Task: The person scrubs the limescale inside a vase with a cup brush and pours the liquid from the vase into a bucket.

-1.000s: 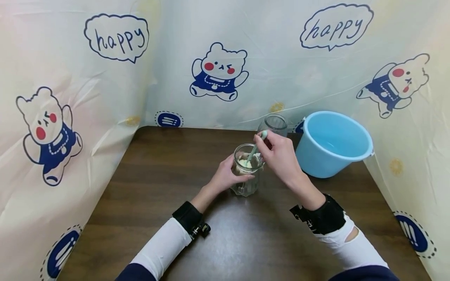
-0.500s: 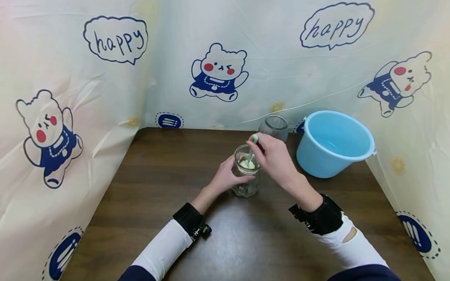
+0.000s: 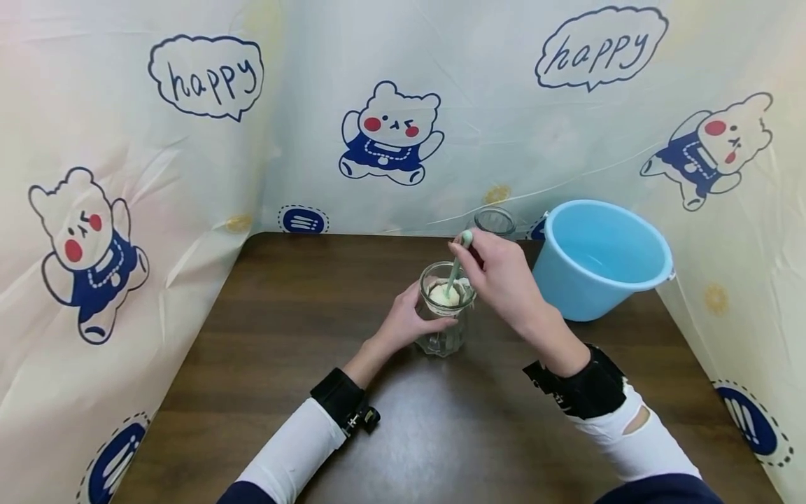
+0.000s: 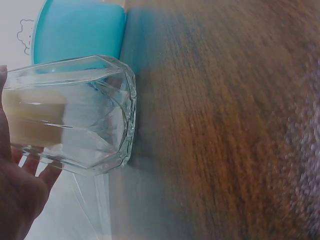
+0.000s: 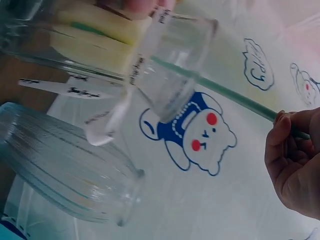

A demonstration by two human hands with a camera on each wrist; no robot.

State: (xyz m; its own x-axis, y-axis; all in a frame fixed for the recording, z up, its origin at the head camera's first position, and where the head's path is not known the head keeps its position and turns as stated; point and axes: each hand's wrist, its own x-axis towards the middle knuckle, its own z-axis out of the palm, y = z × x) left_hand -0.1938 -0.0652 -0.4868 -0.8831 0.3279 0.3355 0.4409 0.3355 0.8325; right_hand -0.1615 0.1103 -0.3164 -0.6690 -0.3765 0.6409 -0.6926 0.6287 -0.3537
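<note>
My left hand (image 3: 405, 318) grips a clear glass vase (image 3: 441, 341) around its upper part, the thumb in front. The vase stands upright on the table; its faceted base (image 4: 102, 135) shows in the left wrist view. A pale yellow sponge (image 5: 95, 42) sits inside, on the green handle (image 5: 240, 100) of a bottle brush. Above the mouth, my right hand (image 3: 504, 274) pinches that handle near its top end, which leans slightly right. A white printed ribbon (image 5: 115, 115) hangs around the vase's neck in the right wrist view.
Behind my right hand stands a second glass vase (image 3: 495, 221), partly hidden. A light blue bucket (image 3: 576, 294) is close on the right. The dark wooden table (image 3: 302, 308) ends at a patterned cloth (image 3: 302, 140) behind and at both sides.
The brush handle's top swung left and lower, then came back right and up with my right hand. My left hand keeps its grip on the vase, which stays in place.
</note>
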